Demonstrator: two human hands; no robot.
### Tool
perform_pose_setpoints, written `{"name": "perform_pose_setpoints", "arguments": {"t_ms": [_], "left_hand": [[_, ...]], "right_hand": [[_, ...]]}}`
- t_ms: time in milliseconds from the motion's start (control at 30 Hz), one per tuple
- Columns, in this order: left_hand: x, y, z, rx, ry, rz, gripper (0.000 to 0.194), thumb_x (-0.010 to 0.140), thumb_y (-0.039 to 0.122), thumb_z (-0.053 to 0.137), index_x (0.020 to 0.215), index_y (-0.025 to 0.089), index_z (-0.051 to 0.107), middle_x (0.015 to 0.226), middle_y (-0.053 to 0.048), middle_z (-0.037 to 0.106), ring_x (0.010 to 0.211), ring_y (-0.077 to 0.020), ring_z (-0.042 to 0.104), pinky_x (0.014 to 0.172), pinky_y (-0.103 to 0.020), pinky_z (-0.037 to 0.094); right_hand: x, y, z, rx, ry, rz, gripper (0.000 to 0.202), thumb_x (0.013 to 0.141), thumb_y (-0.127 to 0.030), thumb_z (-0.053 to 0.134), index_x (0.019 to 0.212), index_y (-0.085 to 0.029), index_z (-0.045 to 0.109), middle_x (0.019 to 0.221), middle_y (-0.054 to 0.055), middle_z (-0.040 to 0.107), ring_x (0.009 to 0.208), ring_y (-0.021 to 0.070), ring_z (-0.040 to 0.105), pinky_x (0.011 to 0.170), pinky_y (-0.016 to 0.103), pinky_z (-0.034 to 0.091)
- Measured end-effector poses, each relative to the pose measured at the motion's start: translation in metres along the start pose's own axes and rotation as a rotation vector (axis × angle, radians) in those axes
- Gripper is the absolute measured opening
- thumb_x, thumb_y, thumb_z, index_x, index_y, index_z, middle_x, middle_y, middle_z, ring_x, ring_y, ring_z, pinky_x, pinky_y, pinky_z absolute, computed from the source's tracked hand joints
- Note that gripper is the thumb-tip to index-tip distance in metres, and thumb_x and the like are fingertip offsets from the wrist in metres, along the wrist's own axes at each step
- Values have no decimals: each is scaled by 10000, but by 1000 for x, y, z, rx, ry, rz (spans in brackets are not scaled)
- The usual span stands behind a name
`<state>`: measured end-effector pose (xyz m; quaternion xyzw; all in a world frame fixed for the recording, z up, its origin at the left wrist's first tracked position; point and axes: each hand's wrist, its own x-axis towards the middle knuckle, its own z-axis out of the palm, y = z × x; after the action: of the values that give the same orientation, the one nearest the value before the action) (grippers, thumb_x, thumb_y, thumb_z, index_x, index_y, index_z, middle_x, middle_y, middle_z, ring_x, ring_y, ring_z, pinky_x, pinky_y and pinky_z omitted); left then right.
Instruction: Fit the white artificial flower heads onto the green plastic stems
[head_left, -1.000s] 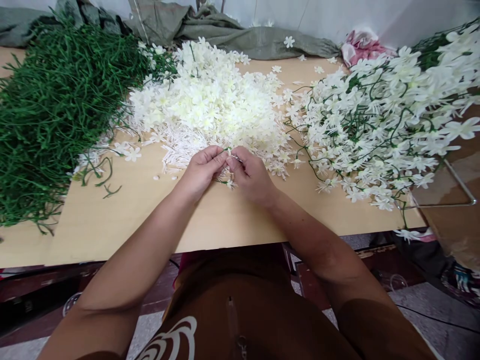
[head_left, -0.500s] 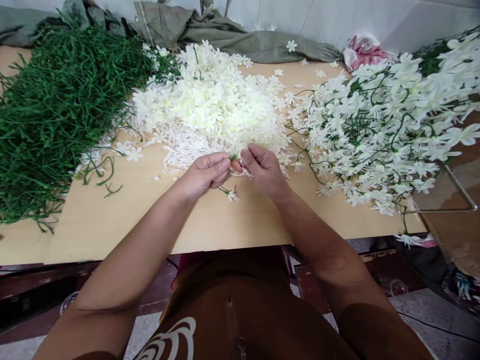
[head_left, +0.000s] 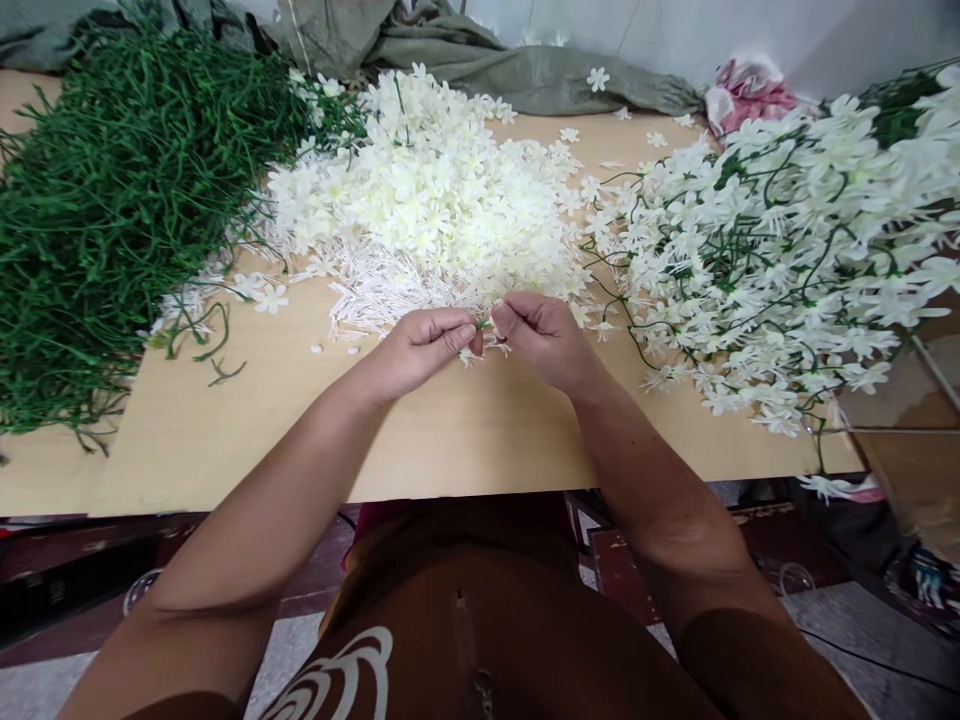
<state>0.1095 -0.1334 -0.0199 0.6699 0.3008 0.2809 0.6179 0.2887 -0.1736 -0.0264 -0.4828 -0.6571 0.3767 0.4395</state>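
Observation:
My left hand [head_left: 420, 350] and my right hand [head_left: 544, 338] meet fingertip to fingertip over a wooden table [head_left: 247, 430]. Between them they pinch a thin green stem [head_left: 482, 325] with a small white flower [head_left: 466, 356] hanging under my left fingers. Just beyond the hands lies a big heap of loose white flower heads [head_left: 427, 200]. Which hand carries the stem's weight I cannot tell; both pinch it.
A thick pile of bare green stems [head_left: 112, 200] fills the left of the table. Finished stems with white flowers [head_left: 772, 240] are piled at the right. Grey-green cloth [head_left: 480, 70] and a pink bag [head_left: 746, 90] lie at the back. A cardboard box [head_left: 907, 440] stands at the right edge.
The hands shifted slightly right and toward the flower heap. The small flower that hung lower under my left hand is now tucked up close against the fingers.

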Motion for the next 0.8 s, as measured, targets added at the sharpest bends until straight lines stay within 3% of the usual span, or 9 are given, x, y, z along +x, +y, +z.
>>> {"name": "perform_pose_setpoints", "arguments": {"t_ms": [333, 533, 800], "left_hand": [[2, -5, -2, 16, -62, 74, 501, 802, 624, 619, 614, 160, 603, 568, 0, 490, 619, -129, 484, 591, -256, 360], [2, -12, -3, 40, -61, 108, 501, 847, 616, 568, 630, 165, 543, 577, 21, 433, 559, -100, 377, 548, -260, 298], [2, -11, -5, 4, -93, 99, 498, 851, 591, 579, 599, 169, 500, 566, 17, 445, 535, -91, 351, 519, -261, 263]], "right_hand": [[0, -2, 5, 48, -34, 13, 571, 855, -704, 478, 603, -193, 435, 588, -38, 408, 576, 83, 374, 574, 262, 307], [-2, -1, 8, 36, 3, -26, 547, 887, -667, 463, 608, -201, 406, 587, -46, 374, 578, 82, 344, 570, 256, 301], [-4, -5, 7, 23, 52, -68, 541, 902, -644, 459, 600, -210, 342, 588, -48, 325, 575, 81, 322, 553, 257, 286]]}}
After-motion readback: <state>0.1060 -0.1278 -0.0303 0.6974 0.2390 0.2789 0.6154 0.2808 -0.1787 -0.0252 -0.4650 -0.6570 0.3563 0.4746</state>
